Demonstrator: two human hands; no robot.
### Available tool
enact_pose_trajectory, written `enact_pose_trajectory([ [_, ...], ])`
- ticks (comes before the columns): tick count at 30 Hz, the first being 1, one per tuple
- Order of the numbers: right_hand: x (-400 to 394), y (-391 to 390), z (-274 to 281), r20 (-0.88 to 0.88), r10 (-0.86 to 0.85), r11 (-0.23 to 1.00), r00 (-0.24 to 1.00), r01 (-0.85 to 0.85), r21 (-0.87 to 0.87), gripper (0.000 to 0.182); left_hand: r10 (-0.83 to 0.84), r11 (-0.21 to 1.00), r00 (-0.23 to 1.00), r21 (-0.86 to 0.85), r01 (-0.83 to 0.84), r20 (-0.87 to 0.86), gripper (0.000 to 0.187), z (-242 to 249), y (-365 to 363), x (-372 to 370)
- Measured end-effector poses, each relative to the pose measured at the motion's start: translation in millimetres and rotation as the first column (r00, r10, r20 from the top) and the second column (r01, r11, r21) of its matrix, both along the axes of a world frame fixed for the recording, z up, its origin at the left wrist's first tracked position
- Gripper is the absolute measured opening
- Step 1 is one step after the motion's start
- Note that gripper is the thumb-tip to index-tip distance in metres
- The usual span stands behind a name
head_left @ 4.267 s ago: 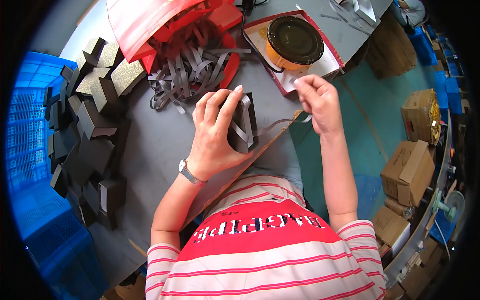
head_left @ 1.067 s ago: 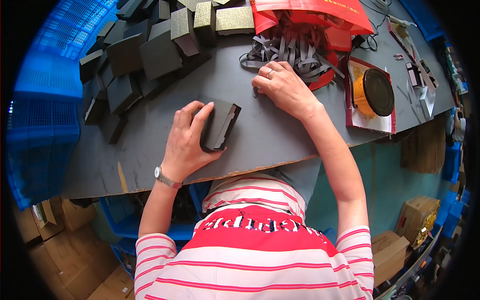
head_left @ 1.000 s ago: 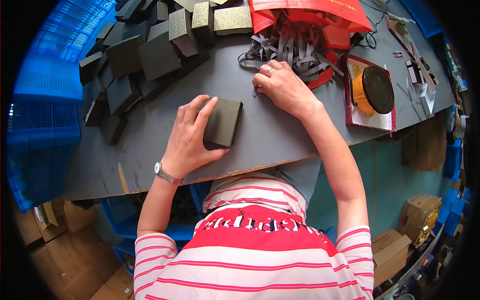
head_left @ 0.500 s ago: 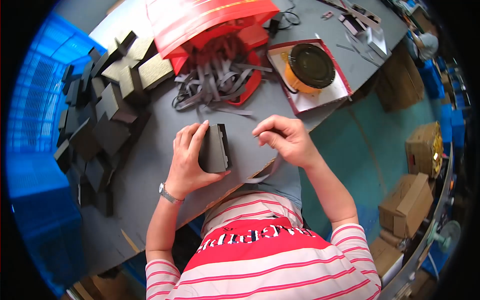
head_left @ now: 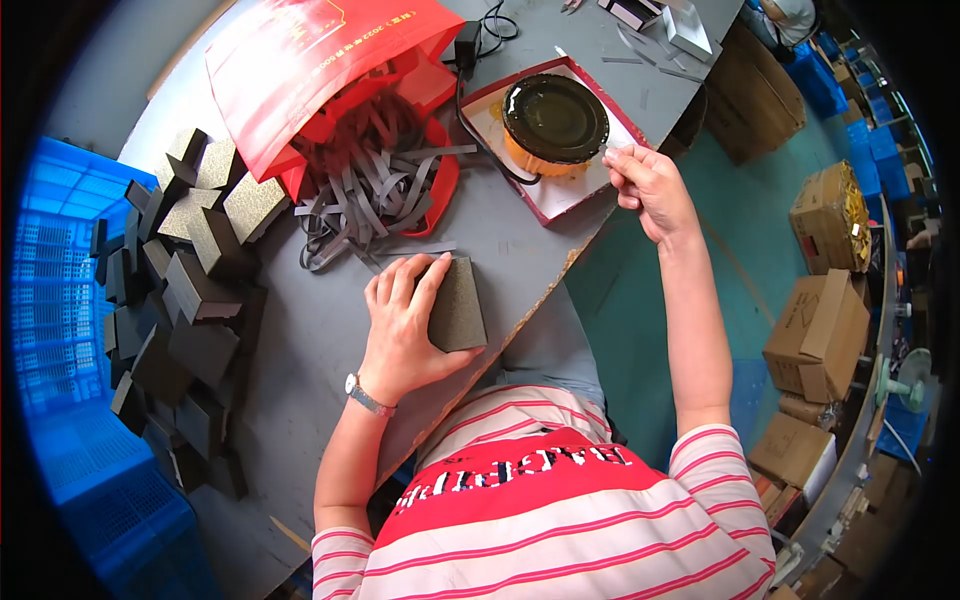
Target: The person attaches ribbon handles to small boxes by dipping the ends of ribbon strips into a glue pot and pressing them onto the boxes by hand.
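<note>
My left hand point(head_left: 405, 315) grips a small dark box point(head_left: 458, 305) with a speckled grey-gold face, thumb at its near end and fingers over the far end. The box rests on the grey table. My right hand point(head_left: 648, 185) is raised at the right rim of a red-edged tray point(head_left: 560, 215), fingers pinched. Something tiny and pale may show at its fingertips, but I cannot make out what. In the tray stands an orange pot point(head_left: 535, 158) with a dark, glossy round top point(head_left: 556, 118). Loose grey strips point(head_left: 375, 180) spill from a red bag point(head_left: 310, 70) beyond my left hand.
Many similar dark boxes point(head_left: 205, 350) are heaped at the left, beside blue crates point(head_left: 60, 290). A black cable point(head_left: 495, 30) and a white box point(head_left: 687, 32) lie at the back. The table edge point(head_left: 530, 310) slants away on the right; cartons point(head_left: 820, 335) stand beyond it.
My right hand has moved forward and right, from beside the box to the tray's rim. The box in my left hand has turned, its speckled face now up. The camera view has shifted.
</note>
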State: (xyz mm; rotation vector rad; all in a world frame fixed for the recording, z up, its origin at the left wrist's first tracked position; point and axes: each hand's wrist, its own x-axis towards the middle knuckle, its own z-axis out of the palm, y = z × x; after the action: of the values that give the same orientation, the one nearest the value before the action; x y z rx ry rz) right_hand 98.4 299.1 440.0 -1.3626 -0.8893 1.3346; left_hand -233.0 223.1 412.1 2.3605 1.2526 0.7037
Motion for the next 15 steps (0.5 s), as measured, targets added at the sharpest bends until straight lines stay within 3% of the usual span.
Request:
enact_pose_trajectory([
  [15, -1.7, 11.5, -0.1, 0.049, -0.031, 0.998, 0.998, 0.034, -0.056, 0.017, 0.005, 1.0, 1.0, -0.005, -0.005, -0.018, 0.099, 0.4, -0.7, -0.4],
])
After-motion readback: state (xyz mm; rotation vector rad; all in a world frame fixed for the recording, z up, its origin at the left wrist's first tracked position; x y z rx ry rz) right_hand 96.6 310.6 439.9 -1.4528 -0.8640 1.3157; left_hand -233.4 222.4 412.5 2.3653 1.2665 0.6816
